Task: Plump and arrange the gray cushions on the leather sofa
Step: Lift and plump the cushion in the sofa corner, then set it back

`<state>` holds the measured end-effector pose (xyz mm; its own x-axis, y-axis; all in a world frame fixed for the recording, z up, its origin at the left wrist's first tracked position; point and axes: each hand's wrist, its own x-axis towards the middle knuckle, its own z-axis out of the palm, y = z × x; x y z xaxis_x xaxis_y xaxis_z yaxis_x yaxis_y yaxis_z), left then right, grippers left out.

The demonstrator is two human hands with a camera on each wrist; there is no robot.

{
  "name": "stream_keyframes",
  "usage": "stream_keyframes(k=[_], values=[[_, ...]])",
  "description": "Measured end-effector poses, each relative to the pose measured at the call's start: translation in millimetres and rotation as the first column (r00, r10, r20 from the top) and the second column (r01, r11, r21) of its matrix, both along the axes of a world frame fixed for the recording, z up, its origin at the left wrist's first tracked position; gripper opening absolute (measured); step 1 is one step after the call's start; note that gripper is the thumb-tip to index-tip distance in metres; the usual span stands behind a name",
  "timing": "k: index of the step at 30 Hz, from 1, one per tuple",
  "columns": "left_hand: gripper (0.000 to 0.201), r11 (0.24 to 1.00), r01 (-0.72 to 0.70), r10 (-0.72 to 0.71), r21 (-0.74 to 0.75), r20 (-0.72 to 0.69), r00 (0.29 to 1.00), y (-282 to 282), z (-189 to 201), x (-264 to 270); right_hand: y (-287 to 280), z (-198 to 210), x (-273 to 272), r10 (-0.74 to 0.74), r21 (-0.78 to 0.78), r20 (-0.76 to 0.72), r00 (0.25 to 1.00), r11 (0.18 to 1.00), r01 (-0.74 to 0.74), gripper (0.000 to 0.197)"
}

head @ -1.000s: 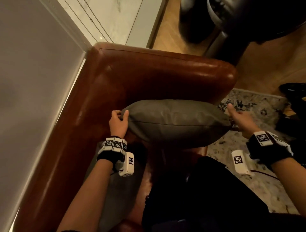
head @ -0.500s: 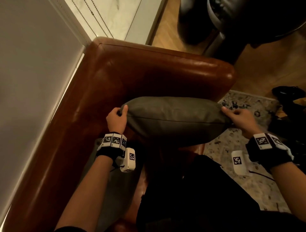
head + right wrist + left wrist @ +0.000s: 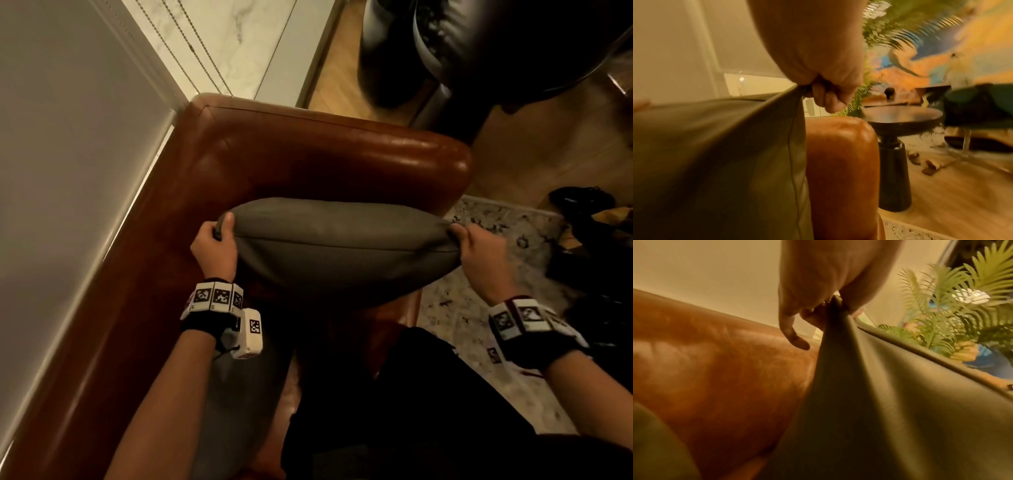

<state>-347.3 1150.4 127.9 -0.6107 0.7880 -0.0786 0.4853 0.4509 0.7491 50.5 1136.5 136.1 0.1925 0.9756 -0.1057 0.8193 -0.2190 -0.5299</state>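
A gray cushion [image 3: 342, 243] hangs upright over the corner of the brown leather sofa [image 3: 308, 154], near its armrest. My left hand [image 3: 214, 245] pinches the cushion's upper left corner, and my right hand [image 3: 479, 250] grips the upper right corner. The left wrist view has the cushion [image 3: 890, 402] hanging down from my left hand [image 3: 830, 305], with the sofa back [image 3: 715, 369] beside it. In the right wrist view my right hand [image 3: 818, 87] holds the cushion [image 3: 715, 162] next to the armrest [image 3: 840, 162]. A second gray cushion [image 3: 236, 411] lies on the seat under my left forearm.
A white wall [image 3: 68, 171] runs along the sofa's left side. A dark round side table [image 3: 898, 129] stands past the armrest on the wooden floor. A patterned rug [image 3: 479, 308] lies to the right. A leafy plant [image 3: 962, 305] stands behind.
Both hands have kept hold of the cushion's top corners. The cushion has shifted slightly while held up, and my right hand has turned so its back faces up.
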Motion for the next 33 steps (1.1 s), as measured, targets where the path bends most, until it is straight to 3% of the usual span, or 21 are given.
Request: stream_keyframes(k=[4, 7, 9, 12, 14, 16, 17, 19, 20, 22, 24, 25, 27, 29, 31, 33], values=[[0.039, 0.998, 0.053, -0.055, -0.045, -0.039, 0.998, 0.5, -3.1, 6.1, 16.6, -19.6, -10.3, -0.018, -0.117, 0.036, 0.999, 0.993, 0.022, 0.040], [0.043, 0.994, 0.110, -0.110, -0.025, -0.012, 0.994, -1.3, 4.9, 21.7, 24.0, -12.2, -23.3, 0.050, -0.147, 0.284, 0.957, 0.989, -0.008, 0.036], [0.037, 0.973, 0.229, -0.228, 0.041, -0.028, 0.973, -0.1, 15.0, 47.1, 24.9, 2.9, -53.5, 0.190, -0.104, 0.357, 0.915, 0.981, -0.163, 0.053], [0.030, 0.869, 0.467, -0.464, 0.161, -0.062, 0.884, 2.2, 30.0, 103.3, 25.9, 21.6, -107.9, 0.541, -0.102, 0.139, 0.829, 0.841, -0.531, 0.080], [0.030, 0.821, 0.541, -0.543, 0.184, -0.041, 0.838, 0.4, 36.7, 132.6, 29.3, 23.8, -126.4, 0.574, -0.056, -0.023, 0.818, 0.816, -0.575, 0.064], [0.031, 0.842, 0.490, -0.523, 0.224, 0.119, 0.844, -1.0, 36.6, 135.0, 30.0, 23.3, -124.1, 0.524, 0.059, -0.043, 0.850, 0.851, -0.522, 0.031], [0.031, 0.867, 0.433, -0.481, 0.246, 0.188, 0.857, -0.9, 31.3, 125.0, 26.3, 22.0, -118.9, 0.499, 0.122, -0.049, 0.865, 0.863, -0.491, 0.027], [0.031, 0.930, 0.304, -0.339, 0.206, 0.166, 0.926, 1.9, 14.5, 91.0, 15.5, 27.0, -108.7, 0.437, 0.241, -0.143, 0.888, 0.885, -0.397, 0.027], [0.033, 0.963, 0.243, -0.255, 0.121, 0.104, 0.961, 4.4, 3.4, 69.8, 12.0, 34.3, -104.9, 0.404, 0.297, -0.217, 0.889, 0.895, -0.334, 0.023], [0.044, 0.972, 0.080, -0.070, -0.221, 0.051, 0.996, 4.3, -14.0, 32.6, 8.0, 54.5, -97.2, 0.361, 0.374, -0.347, 0.865, 0.900, -0.226, 0.011], [0.068, 0.894, 0.057, 0.042, -0.445, 0.209, 0.977, 7.0, -21.9, 9.6, 6.7, 82.2, -83.7, 0.349, 0.424, -0.477, 0.807, 0.895, -0.136, 0.012], [0.079, 0.901, 0.116, 0.039, -0.418, 0.343, 0.939, 11.3, -21.1, 3.4, 6.8, 95.7, -75.9, 0.347, 0.435, -0.532, 0.773, 0.895, -0.103, 0.017], [0.091, 0.963, 0.188, -0.032, -0.192, 0.613, 0.790, 26.8, -13.6, -6.2, 7.1, 111.2, -61.3, 0.327, 0.417, -0.627, 0.707, 0.907, -0.050, 0.020], [0.063, 0.996, 0.088, -0.065, 0.007, 0.732, 0.678, 41.9, 4.6, -8.3, 9.1, 109.6, -48.2, 0.244, 0.340, -0.742, 0.625, 0.940, 0.037, 0.012], [0.018, 0.988, -0.015, -0.092, 0.152, 0.675, 0.732, 54.8, 21.9, -5.7, 14.7, 90.0, -30.9, 0.075, 0.199, -0.820, 0.567, 0.967, 0.159, 0.016], [0.018, 0.959, 0.017, -0.166, 0.282, 0.512, 0.843, 57.7, 35.9, 8.3, 23.5, 59.7, -12.0, -0.150, 0.037, -0.761, 0.631, 0.961, 0.273, 0.025]])
